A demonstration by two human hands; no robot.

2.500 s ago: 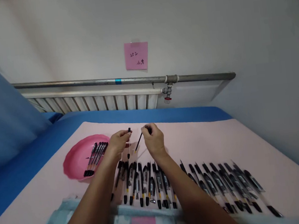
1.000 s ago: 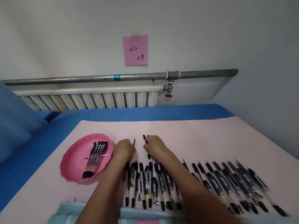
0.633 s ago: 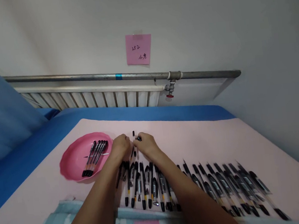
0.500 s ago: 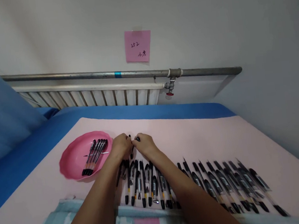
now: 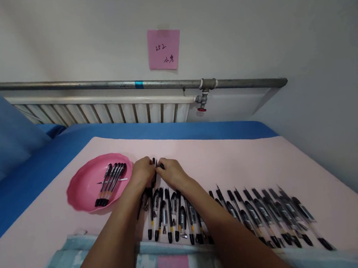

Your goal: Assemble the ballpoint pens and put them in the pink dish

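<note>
My left hand [image 5: 144,172] and my right hand [image 5: 170,173] meet over the pink sheet [image 5: 233,162], fingers pinched together around a black pen [image 5: 154,167] held between them. Its black end pokes up between the fingertips. Just below my wrists lies a row of black-and-clear pens [image 5: 168,214]. A second row of pens [image 5: 271,218] stretches away to the right. Left of my left hand sits a pink plate [image 5: 82,191] with several assembled pens [image 5: 110,184] in it.
A blue mattress [image 5: 166,131] borders the pink sheet at the back and left. A radiator [image 5: 100,112] and a metal pipe [image 5: 129,84] run along the white wall, under a pink sticky note [image 5: 164,49]. A patterned cloth [image 5: 84,267] lies at the near edge.
My hands, apart with separate pen parts 2.5 s ago, dropped toward the sheet and came together; now both pinch one pen between them.
</note>
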